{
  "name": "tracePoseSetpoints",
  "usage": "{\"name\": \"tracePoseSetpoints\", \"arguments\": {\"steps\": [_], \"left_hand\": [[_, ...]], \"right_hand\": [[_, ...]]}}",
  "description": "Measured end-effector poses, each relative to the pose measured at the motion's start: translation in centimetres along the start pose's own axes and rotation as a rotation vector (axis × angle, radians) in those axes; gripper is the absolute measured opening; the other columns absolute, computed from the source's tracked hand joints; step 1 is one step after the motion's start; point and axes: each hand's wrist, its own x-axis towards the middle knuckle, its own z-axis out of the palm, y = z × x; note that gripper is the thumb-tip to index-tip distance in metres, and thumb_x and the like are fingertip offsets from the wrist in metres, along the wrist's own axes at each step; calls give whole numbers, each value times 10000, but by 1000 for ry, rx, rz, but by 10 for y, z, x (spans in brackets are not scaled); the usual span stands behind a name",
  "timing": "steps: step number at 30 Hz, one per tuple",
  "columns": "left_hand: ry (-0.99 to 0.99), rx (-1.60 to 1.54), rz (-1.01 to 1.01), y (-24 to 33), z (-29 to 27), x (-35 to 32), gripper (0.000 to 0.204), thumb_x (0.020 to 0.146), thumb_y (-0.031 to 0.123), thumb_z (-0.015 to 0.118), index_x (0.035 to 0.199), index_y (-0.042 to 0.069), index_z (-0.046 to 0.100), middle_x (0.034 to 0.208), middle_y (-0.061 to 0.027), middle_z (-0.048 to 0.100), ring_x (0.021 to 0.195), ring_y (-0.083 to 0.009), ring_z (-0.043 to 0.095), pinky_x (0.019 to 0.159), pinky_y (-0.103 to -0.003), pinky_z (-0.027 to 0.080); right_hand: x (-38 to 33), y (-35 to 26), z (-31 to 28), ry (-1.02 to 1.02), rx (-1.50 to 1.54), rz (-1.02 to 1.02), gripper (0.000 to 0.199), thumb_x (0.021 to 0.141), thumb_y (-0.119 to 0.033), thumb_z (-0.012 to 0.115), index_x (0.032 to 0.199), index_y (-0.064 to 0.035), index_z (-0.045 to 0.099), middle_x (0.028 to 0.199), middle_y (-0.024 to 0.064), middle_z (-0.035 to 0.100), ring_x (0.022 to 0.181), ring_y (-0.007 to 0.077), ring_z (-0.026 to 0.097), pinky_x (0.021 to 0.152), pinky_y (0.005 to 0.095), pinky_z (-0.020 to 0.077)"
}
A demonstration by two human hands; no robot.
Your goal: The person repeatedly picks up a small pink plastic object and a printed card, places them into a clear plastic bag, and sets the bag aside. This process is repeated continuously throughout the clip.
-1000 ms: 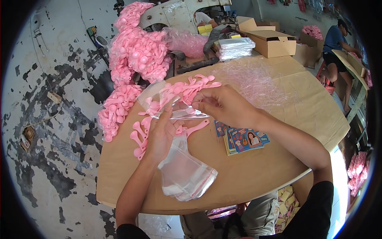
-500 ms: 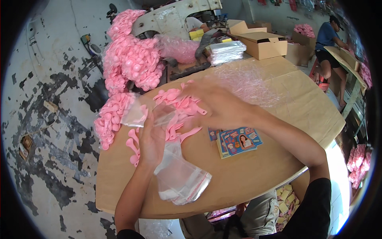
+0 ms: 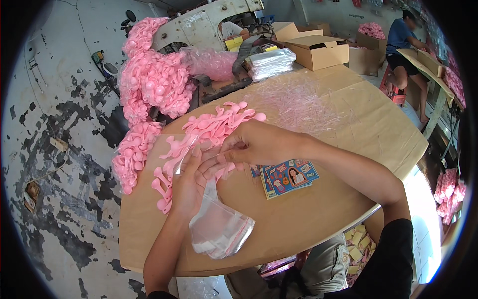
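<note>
My left hand (image 3: 191,182) and my right hand (image 3: 256,143) meet over the brown table (image 3: 348,149), fingers pinched together on a clear plastic bag (image 3: 172,149) that spreads to the left of them. Pink plastic spoons (image 3: 219,124) lie in a pile under and behind the hands; what the fingertips pinch inside the bag is hidden. A stack of clear bags with a red strip (image 3: 219,229) lies under my left wrist. A small pile of printed blue cards (image 3: 289,177) sits just below my right hand.
Bunches of pink spoons (image 3: 154,79) hang and heap at the table's far left. Loose clear film (image 3: 298,102) covers the table's back. Cardboard boxes (image 3: 318,50) and a wrapped bag bundle (image 3: 271,62) stand behind. Another person (image 3: 406,45) works at the far right.
Both hands stayed together over the spoons while the clear bag shifted left and spread flatter; the view moved slightly closer and down.
</note>
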Motion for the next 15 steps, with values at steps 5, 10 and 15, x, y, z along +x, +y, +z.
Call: {"name": "tracePoseSetpoints", "arguments": {"steps": [5, 10, 15], "left_hand": [[4, 131, 19, -7, 0, -6, 330, 984, 186, 552, 1204, -57, 587, 1114, -164, 654, 999, -225, 649, 914, -375, 532], [66, 112, -14, -3, 6, -4, 297, 971, 191, 577, 1146, -45, 624, 1008, -146, 689, 922, -212, 672, 844, -359, 555], [54, 15, -49, -8, 2, -2, 294, 969, 206, 582, 1136, -31, 632, 987, -132, 695, 853, -192, 679, 807, -355, 559]], "right_hand": [[-1, -7, -1, -28, -52, 41, 260, 961, -213, 547, 938, 9, 681, 711, 39, 654, 622, 77, 582, 579, 267, 489], [-3, -6, -11, -62, -11, 63, 289, 961, -242, 550, 852, 0, 665, 698, 27, 646, 608, 76, 572, 577, 258, 481], [-4, -6, -17, -115, -53, 207, 288, 961, -251, 558, 864, -6, 675, 719, 36, 661, 608, 71, 575, 568, 244, 476]]}}
